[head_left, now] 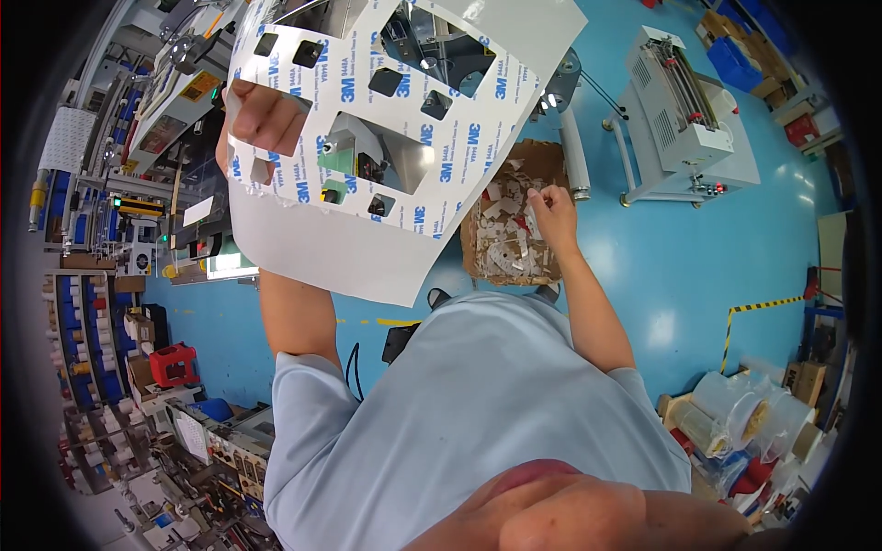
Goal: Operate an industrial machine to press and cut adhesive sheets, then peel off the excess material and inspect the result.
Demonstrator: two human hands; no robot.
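Observation:
My left hand [266,119] is raised at the upper left, with its fingers showing through cutouts in a large white sheet of die-cut adhesive tape [312,241]. Its fingers are curled and grip the sheet near the left edge. Blue print covers the upper part of the sheet, which has several square and slanted windows; a plain white margin curves along the bottom. Above a cardboard box [544,158] of white and brown scraps, my right hand [554,219] is closed in a pinch. Whatever lies between its fingertips is too small to make out.
A white wheeled machine with rollers [680,119] stands at the right on the blue floor. Plastic-wrapped rolls [730,409] are at lower right. Shelves of rolls [78,340] and a red crate-like object [175,365] stand at left. Equipment [175,119] lines the upper left.

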